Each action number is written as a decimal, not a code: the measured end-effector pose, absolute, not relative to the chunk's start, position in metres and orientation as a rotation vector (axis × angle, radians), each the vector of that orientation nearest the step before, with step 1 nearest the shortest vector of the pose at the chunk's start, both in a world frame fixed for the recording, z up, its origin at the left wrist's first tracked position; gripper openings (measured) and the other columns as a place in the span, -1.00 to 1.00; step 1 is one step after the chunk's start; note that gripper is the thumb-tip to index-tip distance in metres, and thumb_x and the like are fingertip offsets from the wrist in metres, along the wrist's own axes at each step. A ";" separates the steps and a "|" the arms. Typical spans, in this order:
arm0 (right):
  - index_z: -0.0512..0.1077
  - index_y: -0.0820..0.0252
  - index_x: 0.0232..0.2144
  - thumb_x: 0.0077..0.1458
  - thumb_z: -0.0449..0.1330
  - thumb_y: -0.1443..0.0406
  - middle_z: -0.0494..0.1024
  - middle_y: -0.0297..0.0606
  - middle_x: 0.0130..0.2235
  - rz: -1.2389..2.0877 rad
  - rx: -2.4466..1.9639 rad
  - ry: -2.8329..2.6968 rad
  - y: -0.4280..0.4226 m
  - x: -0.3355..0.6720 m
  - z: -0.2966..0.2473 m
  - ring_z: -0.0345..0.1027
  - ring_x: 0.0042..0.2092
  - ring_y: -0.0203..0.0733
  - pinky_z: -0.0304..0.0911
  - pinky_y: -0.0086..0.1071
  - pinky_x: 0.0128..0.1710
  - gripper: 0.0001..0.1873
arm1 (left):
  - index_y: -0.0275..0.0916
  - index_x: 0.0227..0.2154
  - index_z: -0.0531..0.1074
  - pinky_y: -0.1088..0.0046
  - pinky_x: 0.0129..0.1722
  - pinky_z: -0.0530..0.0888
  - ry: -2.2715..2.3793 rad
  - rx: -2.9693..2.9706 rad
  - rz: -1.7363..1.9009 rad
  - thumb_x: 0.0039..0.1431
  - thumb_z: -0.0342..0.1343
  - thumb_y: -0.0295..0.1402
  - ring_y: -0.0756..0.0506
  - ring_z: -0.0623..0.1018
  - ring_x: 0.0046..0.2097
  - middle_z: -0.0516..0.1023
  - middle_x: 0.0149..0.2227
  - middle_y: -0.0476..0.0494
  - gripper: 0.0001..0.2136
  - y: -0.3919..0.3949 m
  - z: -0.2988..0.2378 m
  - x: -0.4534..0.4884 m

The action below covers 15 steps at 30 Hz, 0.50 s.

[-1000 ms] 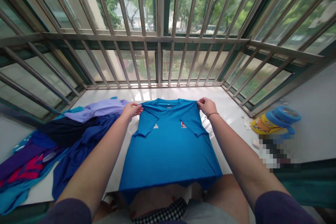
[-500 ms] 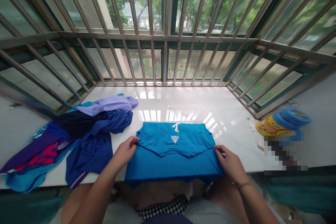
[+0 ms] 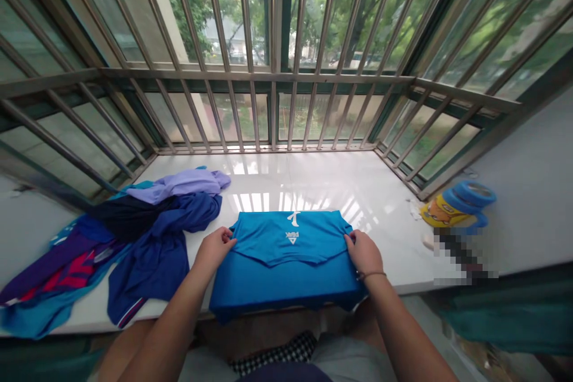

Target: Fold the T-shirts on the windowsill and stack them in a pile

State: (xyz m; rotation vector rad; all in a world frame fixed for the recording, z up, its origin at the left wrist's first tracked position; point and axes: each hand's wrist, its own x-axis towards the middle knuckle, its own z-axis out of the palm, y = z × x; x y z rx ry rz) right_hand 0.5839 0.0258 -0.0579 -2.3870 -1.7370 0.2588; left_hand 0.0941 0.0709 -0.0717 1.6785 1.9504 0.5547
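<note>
Blue folded T-shirt [image 3: 286, 268] under both hands [image 3: 213, 249] [image 3: 364, 253]

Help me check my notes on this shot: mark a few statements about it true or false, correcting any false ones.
1. The left hand touches the folded blue T-shirt. True.
2. The shirt's white PEAK logo is hidden. False: it shows on top, upside down from this view.
3. A thin bracelet circles the wrist of the right hand. True.
4. The pile of clothes lies right of the shirt. False: it lies left of it.
5. Blue tape rolls sit toward the right end of the white sill. True.
</note>
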 end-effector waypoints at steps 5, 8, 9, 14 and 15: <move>0.56 0.20 -0.12 0.44 0.10 0.17 0.63 -0.06 -0.14 0.142 -2.341 -1.837 0.044 0.594 -0.050 0.53 -0.10 -0.02 0.28 -0.28 -0.11 -0.71 | -0.16 -0.17 0.57 0.38 -0.25 0.44 1.941 1.805 0.537 0.12 0.31 -0.14 -0.18 0.65 -0.24 0.70 -0.22 -0.12 -0.72 0.092 -0.053 0.092; 0.54 0.25 0.06 0.46 0.07 0.19 0.61 0.03 0.04 0.126 -2.211 -2.010 0.069 0.589 -0.036 0.50 0.07 0.04 0.32 -0.23 0.06 -0.65 | -0.20 -0.04 0.59 0.32 -0.13 0.50 1.812 1.915 0.498 0.23 0.20 -0.13 -0.22 0.68 -0.15 0.70 -0.02 -0.27 -0.66 0.128 -0.040 0.098; 0.50 0.26 0.16 0.46 0.08 0.20 0.58 0.05 0.14 0.142 -2.164 -2.101 0.079 0.587 -0.032 0.46 0.16 0.06 0.30 -0.21 0.13 -0.62 | -0.20 -0.03 0.60 0.32 -0.10 0.51 1.769 1.947 0.470 0.20 0.23 -0.15 -0.24 0.68 -0.11 0.69 0.02 -0.29 -0.65 0.141 -0.037 0.101; 0.39 0.15 0.34 0.29 0.29 0.34 0.54 -0.02 0.26 0.285 -2.058 -2.414 0.126 0.578 -0.021 0.39 0.26 0.02 0.30 -0.28 0.17 -0.41 | -0.11 -0.38 0.65 0.37 -0.20 0.49 1.616 2.015 0.247 -0.29 0.52 -0.24 -0.25 0.67 -0.22 0.70 -0.33 -0.10 -0.68 0.196 -0.032 0.119; 0.46 0.14 0.28 0.28 0.31 0.35 0.59 -0.04 0.19 0.311 -2.068 -2.439 0.132 0.578 -0.021 0.44 0.20 0.01 0.31 -0.29 0.13 -0.46 | -0.11 -0.48 0.62 0.37 -0.23 0.48 1.599 2.022 0.199 -0.34 0.53 -0.24 -0.25 0.66 -0.26 0.67 -0.42 -0.07 -0.71 0.203 -0.031 0.122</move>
